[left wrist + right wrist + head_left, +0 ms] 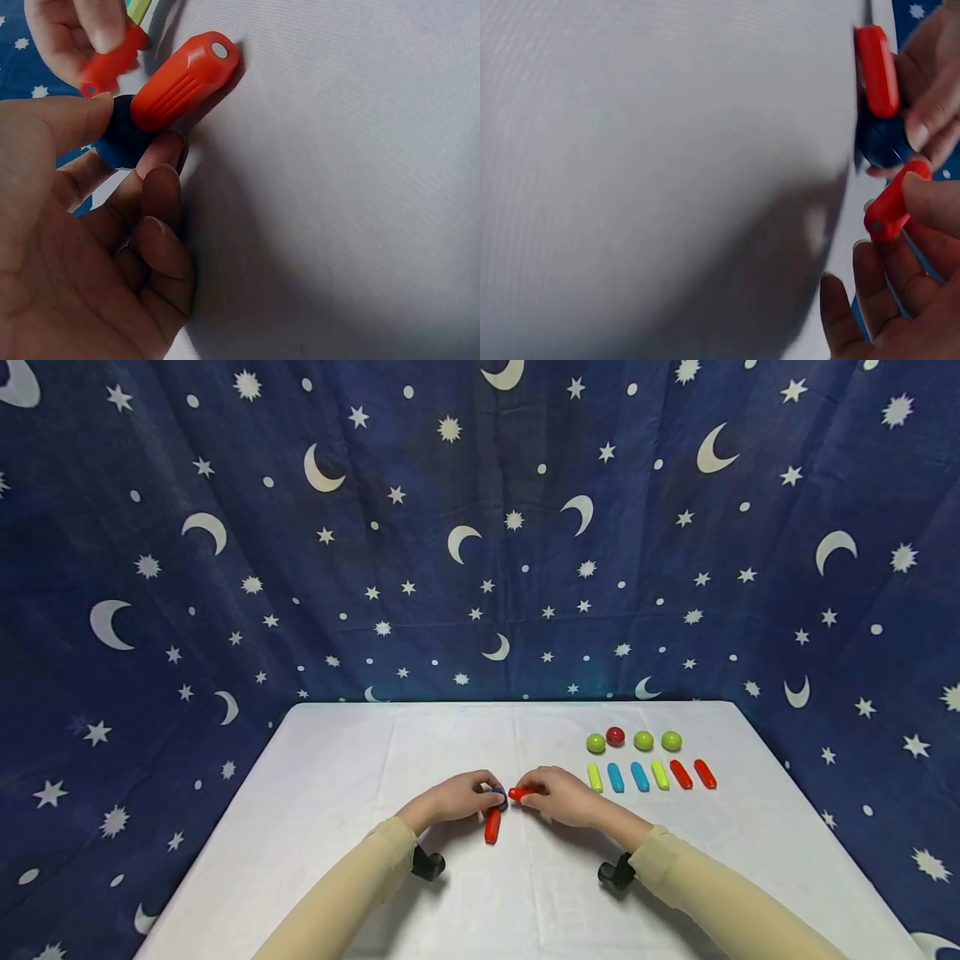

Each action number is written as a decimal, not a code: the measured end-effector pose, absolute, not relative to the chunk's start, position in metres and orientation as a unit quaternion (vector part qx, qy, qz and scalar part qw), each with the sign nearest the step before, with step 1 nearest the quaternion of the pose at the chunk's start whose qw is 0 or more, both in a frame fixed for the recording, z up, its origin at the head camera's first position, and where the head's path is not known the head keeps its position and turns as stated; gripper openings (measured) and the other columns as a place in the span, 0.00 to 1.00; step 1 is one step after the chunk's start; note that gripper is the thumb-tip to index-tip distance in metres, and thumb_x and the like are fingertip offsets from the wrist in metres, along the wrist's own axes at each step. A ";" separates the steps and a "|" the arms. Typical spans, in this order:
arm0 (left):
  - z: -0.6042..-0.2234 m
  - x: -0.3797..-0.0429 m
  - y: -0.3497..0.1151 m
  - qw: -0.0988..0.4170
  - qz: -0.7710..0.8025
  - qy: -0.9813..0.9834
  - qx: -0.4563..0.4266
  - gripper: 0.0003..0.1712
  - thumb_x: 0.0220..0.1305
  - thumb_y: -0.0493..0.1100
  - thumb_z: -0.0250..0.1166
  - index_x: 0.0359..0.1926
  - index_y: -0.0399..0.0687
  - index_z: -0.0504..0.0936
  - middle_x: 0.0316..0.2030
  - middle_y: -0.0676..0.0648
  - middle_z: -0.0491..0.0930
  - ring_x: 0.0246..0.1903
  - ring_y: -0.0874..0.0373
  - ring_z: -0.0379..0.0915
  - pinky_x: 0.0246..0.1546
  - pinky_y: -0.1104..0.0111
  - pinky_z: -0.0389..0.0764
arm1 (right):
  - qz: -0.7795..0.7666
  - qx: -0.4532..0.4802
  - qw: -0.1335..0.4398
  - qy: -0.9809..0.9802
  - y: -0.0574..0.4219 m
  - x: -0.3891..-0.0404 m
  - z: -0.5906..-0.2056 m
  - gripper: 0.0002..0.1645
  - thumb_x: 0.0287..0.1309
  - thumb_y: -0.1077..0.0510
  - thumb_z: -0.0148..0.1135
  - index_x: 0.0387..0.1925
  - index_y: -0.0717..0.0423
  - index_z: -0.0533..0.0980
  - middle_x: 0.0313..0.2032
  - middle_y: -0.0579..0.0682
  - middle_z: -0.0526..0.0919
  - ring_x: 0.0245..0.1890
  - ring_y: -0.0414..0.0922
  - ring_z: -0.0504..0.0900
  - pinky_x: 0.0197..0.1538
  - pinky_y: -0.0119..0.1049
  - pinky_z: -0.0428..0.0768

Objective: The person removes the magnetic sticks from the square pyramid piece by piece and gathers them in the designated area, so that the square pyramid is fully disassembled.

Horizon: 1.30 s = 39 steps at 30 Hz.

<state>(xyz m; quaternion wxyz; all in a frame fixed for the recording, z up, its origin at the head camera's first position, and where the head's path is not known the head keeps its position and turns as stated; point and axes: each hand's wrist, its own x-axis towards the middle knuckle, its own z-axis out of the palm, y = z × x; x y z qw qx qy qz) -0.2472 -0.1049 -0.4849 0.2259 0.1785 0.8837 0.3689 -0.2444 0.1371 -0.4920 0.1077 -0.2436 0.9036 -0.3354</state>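
Observation:
My left hand [462,797] pinches a dark blue ball [124,139] between thumb and fingers. A red rod [187,79] with a small silver disc in its end is joined to that ball and points toward me in the head view. My right hand [561,795] pinches a second red rod [897,201] between thumb and fingers. One end of this rod is close beside the ball, on the side away from the first rod in the right wrist view.
At the table's back right stand several green balls [643,741] and a red ball [615,737]. In front of them lies a row of rods: yellow [595,777], blue [616,777] and red [681,774]. A starry dark blue curtain [480,568] hangs behind the white table [337,760].

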 end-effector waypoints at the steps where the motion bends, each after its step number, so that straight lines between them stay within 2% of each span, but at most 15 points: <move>1: -0.485 -0.247 -0.105 0.225 0.369 0.884 0.178 0.11 0.73 0.55 0.62 0.49 0.59 0.81 0.35 0.52 0.81 0.31 0.55 0.77 0.39 0.62 0.74 | -0.349 -0.237 0.111 0.900 0.140 -0.245 -0.490 0.05 0.69 0.55 0.65 0.45 0.46 0.83 0.37 0.38 0.82 0.40 0.42 0.77 0.49 0.45 0.77; 6: -0.485 -0.247 -0.105 0.227 0.367 0.884 0.177 0.11 0.73 0.57 0.62 0.49 0.60 0.81 0.35 0.52 0.80 0.31 0.56 0.77 0.40 0.61 0.73 | -0.399 -0.198 0.103 0.889 0.166 -0.248 -0.474 0.08 0.70 0.53 0.65 0.47 0.47 0.82 0.37 0.42 0.83 0.38 0.43 0.79 0.43 0.42 0.77; 13: -0.484 -0.246 -0.107 0.230 0.369 0.883 0.180 0.12 0.73 0.56 0.62 0.50 0.60 0.80 0.37 0.52 0.80 0.30 0.56 0.76 0.40 0.60 0.73 | -0.416 -0.142 0.059 0.896 0.228 -0.252 -0.446 0.19 0.73 0.49 0.61 0.56 0.57 0.76 0.47 0.51 0.84 0.52 0.51 0.80 0.53 0.50 0.78; 22: -0.485 -0.247 -0.109 0.230 0.370 0.881 0.185 0.11 0.74 0.56 0.61 0.49 0.59 0.81 0.35 0.51 0.80 0.30 0.55 0.76 0.38 0.62 0.73 | -0.418 -0.047 0.013 0.907 0.313 -0.258 -0.430 0.32 0.76 0.42 0.55 0.63 0.65 0.68 0.55 0.64 0.78 0.55 0.62 0.76 0.57 0.57 0.74; 27: -0.486 -0.246 -0.109 0.230 0.373 0.879 0.186 0.11 0.74 0.55 0.61 0.49 0.58 0.81 0.35 0.50 0.80 0.30 0.55 0.76 0.38 0.62 0.73 | -0.403 -0.012 -0.017 0.915 0.357 -0.260 -0.435 0.31 0.78 0.44 0.52 0.63 0.67 0.66 0.54 0.67 0.77 0.52 0.62 0.75 0.49 0.46 0.78; 30: -0.486 -0.246 -0.108 0.229 0.374 0.879 0.187 0.11 0.74 0.55 0.62 0.49 0.58 0.81 0.35 0.50 0.80 0.30 0.55 0.76 0.38 0.62 0.73 | -0.399 0.013 -0.024 0.917 0.377 -0.258 -0.439 0.32 0.78 0.45 0.51 0.65 0.68 0.66 0.54 0.68 0.76 0.51 0.62 0.74 0.45 0.41 0.76; 32: -0.487 -0.246 -0.108 0.229 0.375 0.879 0.185 0.11 0.73 0.55 0.62 0.49 0.59 0.81 0.35 0.50 0.81 0.30 0.55 0.76 0.38 0.62 0.73 | -0.401 0.034 -0.020 0.915 0.388 -0.256 -0.442 0.34 0.78 0.44 0.50 0.67 0.68 0.65 0.55 0.70 0.74 0.52 0.64 0.73 0.45 0.44 0.76; 36: -0.487 -0.247 -0.107 0.228 0.376 0.879 0.185 0.11 0.73 0.56 0.62 0.49 0.59 0.81 0.34 0.51 0.80 0.29 0.55 0.76 0.37 0.62 0.73 | -0.407 0.069 0.002 0.911 0.407 -0.252 -0.452 0.37 0.77 0.43 0.50 0.70 0.70 0.62 0.60 0.75 0.69 0.57 0.69 0.70 0.51 0.59 0.74; 39: -0.487 -0.247 -0.107 0.228 0.375 0.879 0.186 0.11 0.73 0.56 0.62 0.49 0.60 0.81 0.34 0.51 0.80 0.29 0.55 0.76 0.37 0.62 0.73 | -0.389 0.088 0.014 0.917 0.419 -0.250 -0.462 0.37 0.76 0.45 0.53 0.68 0.72 0.64 0.60 0.76 0.70 0.57 0.69 0.69 0.53 0.63 0.72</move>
